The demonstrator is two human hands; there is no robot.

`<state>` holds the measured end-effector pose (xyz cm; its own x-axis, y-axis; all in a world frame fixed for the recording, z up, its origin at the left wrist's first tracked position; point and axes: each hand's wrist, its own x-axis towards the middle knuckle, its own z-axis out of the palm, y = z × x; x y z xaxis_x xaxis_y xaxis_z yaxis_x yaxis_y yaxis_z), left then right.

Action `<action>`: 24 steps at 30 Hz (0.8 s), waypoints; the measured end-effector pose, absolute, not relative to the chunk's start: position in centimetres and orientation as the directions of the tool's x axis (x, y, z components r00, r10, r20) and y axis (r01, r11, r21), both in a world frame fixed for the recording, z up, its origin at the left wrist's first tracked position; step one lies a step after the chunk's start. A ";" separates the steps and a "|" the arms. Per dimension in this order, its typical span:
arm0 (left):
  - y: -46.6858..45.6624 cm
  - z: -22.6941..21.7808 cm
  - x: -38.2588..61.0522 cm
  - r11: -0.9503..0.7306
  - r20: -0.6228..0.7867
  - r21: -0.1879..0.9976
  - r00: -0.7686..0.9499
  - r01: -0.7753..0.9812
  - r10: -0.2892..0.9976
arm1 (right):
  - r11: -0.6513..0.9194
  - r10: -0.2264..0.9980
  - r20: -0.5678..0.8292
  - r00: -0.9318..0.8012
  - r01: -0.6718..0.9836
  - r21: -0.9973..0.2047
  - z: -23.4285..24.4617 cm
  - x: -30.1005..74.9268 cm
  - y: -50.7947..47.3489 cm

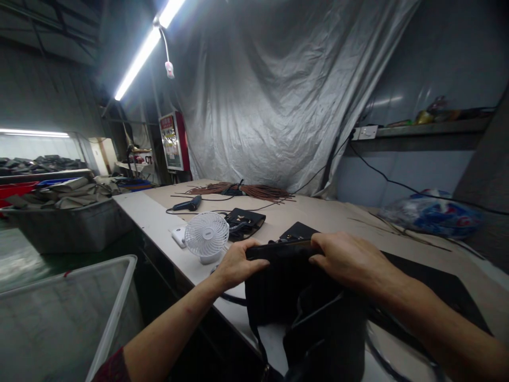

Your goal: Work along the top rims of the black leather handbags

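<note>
A black bag (318, 329) stands at the near edge of the table, its mouth spread and its dark inside facing me. My left hand (239, 263) grips the bag's upper rim at the left, thumb inside and fingers behind. On the right, my right hand (345, 260) pinches the same rim between thumb and fingers. Beyond the bag lies another black leather piece (298, 231), partly covered by my hands. A small black bag (246, 222) rests farther back, next to a white desk fan (207, 233).
The long table (318, 207) carries a bundle of brown strips (254, 192) and a black corded tool (189, 204). Flat black sheets (433, 286) lie at the right, with a plastic-wrapped bundle (437, 212) behind. White bins (67, 318) stand at the left.
</note>
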<state>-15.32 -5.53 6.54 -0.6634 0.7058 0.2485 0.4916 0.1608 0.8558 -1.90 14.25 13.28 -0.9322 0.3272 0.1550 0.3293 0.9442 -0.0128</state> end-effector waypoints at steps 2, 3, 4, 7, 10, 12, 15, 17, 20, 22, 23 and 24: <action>-5.5 6.6 -15.3 0.163 0.273 0.839 -0.661 0.519 0.699 | 0.942 0.323 0.140 -0.936 0.332 0.045 13.2 -2.0 14.1; -5.5 6.6 -15.3 0.163 0.280 0.834 -0.659 0.527 0.698 | 0.942 0.321 0.134 -0.938 0.331 0.061 13.2 -2.1 14.1; -5.5 6.6 -15.2 0.164 0.285 0.831 -0.659 0.532 0.696 | 0.944 0.314 0.127 -0.941 0.324 0.062 13.0 -2.1 14.1; -5.4 6.7 -14.8 0.175 0.302 0.819 -0.671 0.546 0.677 | 0.966 0.258 0.103 -0.961 0.255 -0.033 12.6 -2.3 14.3; -5.3 6.7 -14.6 0.201 0.313 0.804 -0.686 0.559 0.656 | 0.955 0.193 0.029 -0.981 0.181 -0.236 12.3 -2.7 14.5; -5.3 6.7 -14.6 0.209 0.310 0.803 -0.690 0.559 0.654 | 0.926 0.175 -0.009 -0.985 0.167 -0.339 12.2 -3.0 14.5; -5.3 6.7 -14.7 0.200 0.294 0.817 -0.689 0.541 0.662 | 0.909 0.169 -0.013 -0.985 0.161 -0.383 12.4 -3.3 14.4; -5.3 6.7 -14.8 0.188 0.280 0.832 -0.689 0.521 0.669 | 0.923 0.167 0.039 -0.985 0.142 -0.358 12.5 -3.3 14.3; -5.3 6.7 -14.9 0.161 0.254 0.866 -0.695 0.473 0.673 | 0.943 0.157 0.097 -0.983 0.120 -0.312 12.7 -2.9 14.3; -5.2 6.7 -14.9 0.130 0.227 0.897 -0.691 0.423 0.687 | 0.954 0.196 0.104 -0.975 0.165 -0.248 12.8 -2.6 14.3; -5.1 6.6 -14.9 0.114 0.212 0.910 -0.684 0.398 0.698 | 0.959 0.225 0.115 -0.967 0.200 -0.200 12.8 -2.5 14.3; -5.1 6.5 -14.9 0.097 0.197 0.923 -0.675 0.372 0.711 | 0.962 0.254 0.135 -0.958 0.235 -0.142 12.8 -2.4 14.3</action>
<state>-14.87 -5.10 6.53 -0.6753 0.7108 0.1969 0.3717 0.0974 0.9232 -2.41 14.30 12.79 -0.9578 0.2537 0.1350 0.2347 0.9616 -0.1421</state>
